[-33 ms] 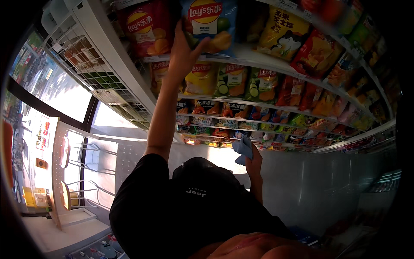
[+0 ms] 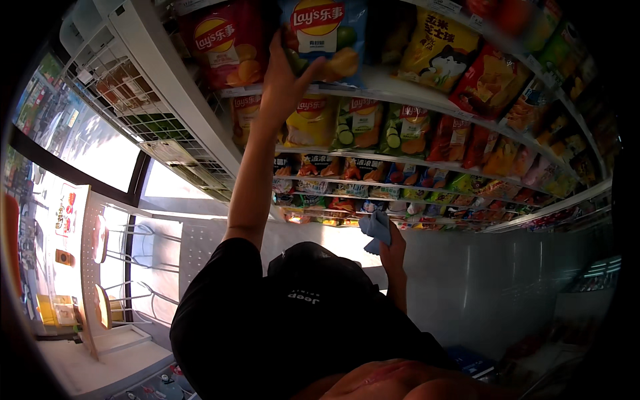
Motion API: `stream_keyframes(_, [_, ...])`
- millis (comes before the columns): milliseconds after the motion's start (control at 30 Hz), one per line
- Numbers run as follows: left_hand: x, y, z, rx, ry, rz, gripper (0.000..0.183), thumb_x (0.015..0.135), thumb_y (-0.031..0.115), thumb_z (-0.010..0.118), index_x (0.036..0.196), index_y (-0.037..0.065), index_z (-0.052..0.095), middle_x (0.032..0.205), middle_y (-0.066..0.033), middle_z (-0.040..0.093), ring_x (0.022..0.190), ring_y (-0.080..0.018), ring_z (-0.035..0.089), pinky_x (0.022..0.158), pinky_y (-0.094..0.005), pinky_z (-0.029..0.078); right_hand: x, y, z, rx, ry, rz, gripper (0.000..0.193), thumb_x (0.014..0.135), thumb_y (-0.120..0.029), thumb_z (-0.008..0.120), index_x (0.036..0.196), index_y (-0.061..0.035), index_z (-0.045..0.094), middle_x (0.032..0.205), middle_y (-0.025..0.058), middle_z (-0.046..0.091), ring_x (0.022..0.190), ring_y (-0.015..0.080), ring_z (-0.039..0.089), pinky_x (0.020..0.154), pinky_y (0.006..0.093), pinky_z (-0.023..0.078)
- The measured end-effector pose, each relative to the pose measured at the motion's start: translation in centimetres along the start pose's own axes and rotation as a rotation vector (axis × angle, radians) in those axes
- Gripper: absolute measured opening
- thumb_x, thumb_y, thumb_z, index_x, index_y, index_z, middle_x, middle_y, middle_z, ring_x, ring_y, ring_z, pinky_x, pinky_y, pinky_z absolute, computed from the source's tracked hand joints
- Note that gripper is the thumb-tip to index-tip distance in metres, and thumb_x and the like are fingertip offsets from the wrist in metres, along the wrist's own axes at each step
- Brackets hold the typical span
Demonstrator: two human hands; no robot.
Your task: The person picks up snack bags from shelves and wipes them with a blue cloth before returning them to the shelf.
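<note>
My left hand (image 2: 283,83) reaches up to the upper shelf and grips the lower left part of a light-blue bag of potato chips (image 2: 320,30). The thumb lies across the bag's lower front, while the other fingers run up its left side. Directly left of that bag stands a dark red chip bag (image 2: 223,43). Lower down, in front of my body, my right hand (image 2: 394,250) is closed on a folded blue-grey cloth (image 2: 377,228), with one end hanging free.
Shelves below hold several rows of snack bags, including a yellow chip bag (image 2: 310,123) and green ones (image 2: 358,123). Farther right stands a yellow snack bag (image 2: 437,50). A white wire rack (image 2: 143,113) borders the shelf on the left. Stools (image 2: 101,237) stand by a window counter.
</note>
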State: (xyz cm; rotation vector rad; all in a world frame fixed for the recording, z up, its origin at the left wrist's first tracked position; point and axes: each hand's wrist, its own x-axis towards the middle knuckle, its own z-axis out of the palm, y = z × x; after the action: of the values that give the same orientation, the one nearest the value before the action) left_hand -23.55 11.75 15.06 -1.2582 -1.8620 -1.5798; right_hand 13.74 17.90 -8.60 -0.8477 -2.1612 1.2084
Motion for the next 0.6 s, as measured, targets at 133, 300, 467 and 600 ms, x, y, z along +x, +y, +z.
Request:
stream_keyframes(133, [0.0,-0.6,0.3,-0.073,0.011,0.014,0.09,0.082,0.036,0.076,0.143,-0.003,0.023,0.13,-0.0236,0.048,0.117,-0.0295,0.053,0.096,-0.0367,0.044,-0.4,-1.6,1.7,-0.027,0.04,0.001,0.055,0.074,-0.001,0.047,0.128,0.0009,0.053,0.113,0.0221,0.063,0.106,0.0346,0.062,0.091,0.0379,0.046])
stream_keyframes(300, [0.0,-0.3,1.7,-0.212,0.077,0.028,0.085,0.081,0.03,0.078,0.142,-0.001,0.026,0.127,-0.0204,0.05,0.114,-0.0249,0.054,0.093,-0.0342,0.047,-1.4,-4.3,3.7,-0.046,0.147,0.035,0.055,0.074,0.0,0.045,0.128,0.0004,0.054,0.113,0.0212,0.064,0.107,0.0335,0.063,0.092,0.0377,0.046])
stream_keyframes(467, [-0.3,0.9,1.8,-0.387,0.088,0.031,0.083,0.08,0.026,0.079,0.14,-0.001,0.029,0.124,-0.0191,0.05,0.109,-0.0219,0.056,0.09,-0.0326,0.049,-3.6,-5.6,5.5,-0.062,0.256,0.089,0.055,0.073,0.0,0.043,0.127,0.0004,0.055,0.113,0.0212,0.064,0.107,0.0324,0.063,0.093,0.0372,0.046])
stream_keyframes(600, [-1.6,1.1,1.0,-0.549,0.056,-0.022,0.086,0.079,0.024,0.08,0.141,-0.001,0.026,0.126,-0.0205,0.048,0.109,-0.0227,0.056,0.09,-0.0328,0.049,-5.7,-6.4,6.2,-0.056,0.344,0.131,0.053,0.074,-0.002,0.044,0.126,0.0006,0.055,0.11,0.0205,0.064,0.105,0.0296,0.063,0.092,0.0363,0.046])
